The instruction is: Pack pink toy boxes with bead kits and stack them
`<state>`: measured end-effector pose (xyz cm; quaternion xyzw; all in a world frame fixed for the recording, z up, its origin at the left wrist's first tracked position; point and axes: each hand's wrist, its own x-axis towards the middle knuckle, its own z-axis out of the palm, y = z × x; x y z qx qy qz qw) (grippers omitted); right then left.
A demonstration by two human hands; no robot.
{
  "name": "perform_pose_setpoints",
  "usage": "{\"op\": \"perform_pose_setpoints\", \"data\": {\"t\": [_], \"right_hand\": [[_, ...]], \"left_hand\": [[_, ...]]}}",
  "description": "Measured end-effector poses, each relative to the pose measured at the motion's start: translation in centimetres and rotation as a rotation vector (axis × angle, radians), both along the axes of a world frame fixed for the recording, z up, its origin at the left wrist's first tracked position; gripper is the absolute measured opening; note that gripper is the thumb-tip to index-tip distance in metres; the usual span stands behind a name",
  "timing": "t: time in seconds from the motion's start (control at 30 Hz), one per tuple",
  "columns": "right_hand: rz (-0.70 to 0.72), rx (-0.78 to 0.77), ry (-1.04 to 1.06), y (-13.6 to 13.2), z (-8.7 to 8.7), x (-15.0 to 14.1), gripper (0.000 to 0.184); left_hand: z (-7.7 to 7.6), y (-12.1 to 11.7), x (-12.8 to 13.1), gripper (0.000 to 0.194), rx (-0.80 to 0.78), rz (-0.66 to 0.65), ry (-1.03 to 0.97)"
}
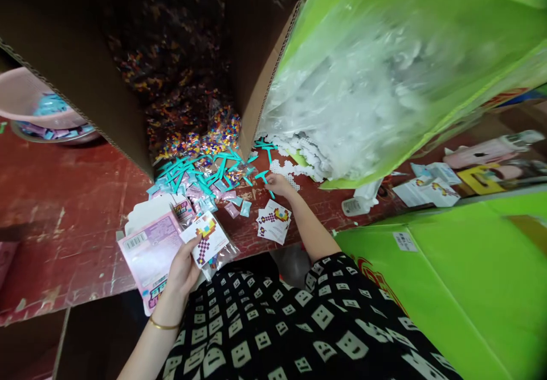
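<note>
My left hand [184,266] is closed on a white card [212,236] printed with a pixel picture, together with a clear plastic bag [228,254] behind it holding small coloured bits. Under that hand lies an opened pink printed box [149,249]. My right hand [280,186] reaches over the table, fingertips pinched on a teal T-shaped plastic piece [262,175]. Just below it rests a small stack of similar printed cards [274,223]. To its left is a heap of teal T-shaped pieces [179,172], mixed with small pink and blue sachets [232,209].
A tall cardboard box [269,66] full of bagged coloured beads [200,141] stands open ahead. Right of it, a green box [461,101] lined with plastic spills white perforated sheets [305,160]. A pink basket [25,92] stands left; a bottle [359,204] lies right on the red table [77,209].
</note>
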<state>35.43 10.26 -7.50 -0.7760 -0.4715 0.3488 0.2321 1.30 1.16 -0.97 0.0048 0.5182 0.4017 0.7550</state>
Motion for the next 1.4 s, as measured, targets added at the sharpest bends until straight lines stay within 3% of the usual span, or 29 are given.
{"op": "perform_pose_setpoints", "data": {"t": [0.1, 0.23, 0.33, 0.4, 0.47, 0.57, 0.6, 0.67, 0.7, 0.8, 0.9, 0.97, 1.03, 1.1, 1.17, 1.27, 1.4], "right_hand": [[0.009, 0.046, 0.132, -1.6, 2.6, -0.9, 0.016], [0.228, 0.028, 0.667, -5.7, 5.4, -8.5, 0.050], [0.283, 0.021, 0.829, -8.6, 5.5, -15.3, 0.045], [0.266, 0.065, 0.818, -9.2, 5.2, -16.9, 0.040], [0.224, 0.153, 0.667, -8.2, 4.9, -15.0, 0.031], [0.041, 0.300, 0.155, -3.9, 4.5, -7.4, 0.022], [-0.011, 0.297, -0.050, -2.1, 4.1, -4.6, 0.027], [0.055, 0.100, -0.345, 1.4, 3.1, 0.1, 0.064], [0.091, -0.005, -0.439, 2.8, 2.6, 1.7, 0.072], [0.215, -0.174, -0.575, 5.1, 2.0, 3.9, 0.068], [0.178, -0.075, -0.587, 4.5, 4.0, 4.1, 0.051], [0.076, 0.146, -0.397, 2.9, 6.3, 2.9, 0.047], [0.085, 0.336, 0.018, 0.7, 8.8, 0.1, 0.045], [0.289, 0.300, 0.486, -1.6, 10.4, -4.3, 0.044], [0.458, 0.189, 0.766, -3.1, 10.9, -9.2, 0.045], [0.468, 0.212, 0.907, -3.5, 10.1, -14.8, 0.044], [0.459, 0.250, 0.872, -2.7, 8.7, -17.3, 0.044]], "left_hand": [[-0.7, 0.1, 0.5, 0.027, 0.048, -0.016, 0.047], [-1.5, 0.4, 2.3, 0.037, 0.162, 0.025, 0.093], [-1.8, 0.7, 3.8, 0.047, 0.302, 0.013, 0.154], [-1.9, 0.9, 4.4, 0.048, 0.376, -0.015, 0.206], [-1.9, 1.1, 4.5, 0.048, 0.399, -0.029, 0.240], [-1.6, 1.3, 4.2, 0.050, 0.382, -0.060, 0.227], [-1.5, 1.3, 4.1, 0.052, 0.369, -0.072, 0.217], [-1.2, 1.2, 3.9, 0.055, 0.338, -0.081, 0.199], [-1.0, 1.2, 3.8, 0.056, 0.319, -0.070, 0.193], [-0.6, 1.1, 3.6, 0.058, 0.262, -0.014, 0.150], [-0.5, 1.2, 3.2, 0.060, 0.235, 0.027, 0.101], [-0.7, 1.2, 3.0, 0.059, 0.244, 0.024, 0.102], [-0.9, 1.2, 2.8, 0.057, 0.269, -0.003, 0.126], [-0.9, 1.0, 2.7, 0.056, 0.302, -0.043, 0.150], [-0.6, 0.7, 2.5, 0.057, 0.339, -0.066, 0.163], [0.1, 0.1, 2.0, 0.060, 0.322, -0.061, 0.129], [0.8, -0.9, 0.7, 0.064, 0.269, 0.007, 0.042]]}}
